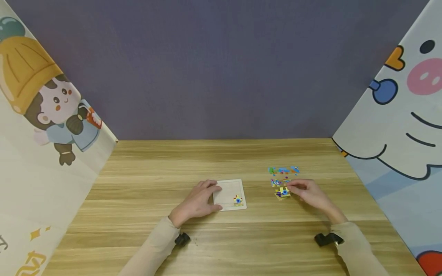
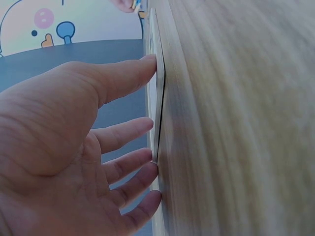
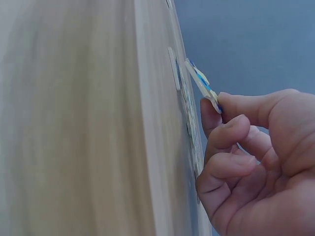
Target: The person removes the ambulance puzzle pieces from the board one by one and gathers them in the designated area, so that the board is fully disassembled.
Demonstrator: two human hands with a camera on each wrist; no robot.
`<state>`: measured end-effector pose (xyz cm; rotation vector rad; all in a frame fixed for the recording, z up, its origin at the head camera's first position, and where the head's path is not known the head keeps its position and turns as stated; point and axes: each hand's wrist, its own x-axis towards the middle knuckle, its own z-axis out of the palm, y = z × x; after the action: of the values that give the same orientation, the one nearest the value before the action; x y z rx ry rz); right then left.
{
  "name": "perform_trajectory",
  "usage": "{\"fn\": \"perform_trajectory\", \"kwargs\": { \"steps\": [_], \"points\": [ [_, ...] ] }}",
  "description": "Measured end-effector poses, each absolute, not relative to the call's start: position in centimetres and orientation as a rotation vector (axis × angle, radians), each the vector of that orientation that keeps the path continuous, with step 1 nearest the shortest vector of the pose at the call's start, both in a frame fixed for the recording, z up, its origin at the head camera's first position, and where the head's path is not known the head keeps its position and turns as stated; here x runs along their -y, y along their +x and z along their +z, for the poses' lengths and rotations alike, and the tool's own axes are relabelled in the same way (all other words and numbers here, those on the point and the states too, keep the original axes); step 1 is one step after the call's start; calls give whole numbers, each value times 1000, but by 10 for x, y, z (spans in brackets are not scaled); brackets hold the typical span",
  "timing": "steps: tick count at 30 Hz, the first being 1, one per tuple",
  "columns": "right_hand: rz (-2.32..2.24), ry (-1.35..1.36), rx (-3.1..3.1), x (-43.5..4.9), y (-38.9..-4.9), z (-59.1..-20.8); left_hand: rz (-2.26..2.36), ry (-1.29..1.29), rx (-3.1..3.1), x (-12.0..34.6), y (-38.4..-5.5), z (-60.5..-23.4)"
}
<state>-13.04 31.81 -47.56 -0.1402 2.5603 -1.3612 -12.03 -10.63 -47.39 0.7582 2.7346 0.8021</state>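
My left hand (image 1: 197,201) steadies a square white puzzle tray (image 1: 226,191), its fingers spread along the left side. In the left wrist view the straight thumb (image 2: 129,78) and fingertips meet the tray's thin edge (image 2: 158,93). One puzzle piece (image 1: 238,200) with a blue round shape on yellow lies in the tray's near right corner. My right hand (image 1: 312,194) pinches another puzzle piece (image 1: 284,191) between thumb and forefinger, tilted above the table in the right wrist view. Beneath it, a further yellow and purple piece (image 1: 279,196) is partly hidden.
Several loose colourful puzzle pieces (image 1: 283,170) lie in rows on the wooden table (image 1: 155,168), right of the tray. A dark panel (image 1: 221,76) rises behind the table, with cartoon-printed panels on both sides.
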Motion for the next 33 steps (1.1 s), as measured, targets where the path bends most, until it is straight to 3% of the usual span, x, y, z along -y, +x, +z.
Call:
{"fn": "perform_trajectory", "kwargs": {
  "steps": [17, 33],
  "points": [
    [-1258, -129, -2596, -349, -129, -476, 788, 762, -2738, 107, -120, -474],
    [-1258, -121, -2542, -341, -121, -475, 788, 755, -2740, 106, -121, -474]
  ]
}}
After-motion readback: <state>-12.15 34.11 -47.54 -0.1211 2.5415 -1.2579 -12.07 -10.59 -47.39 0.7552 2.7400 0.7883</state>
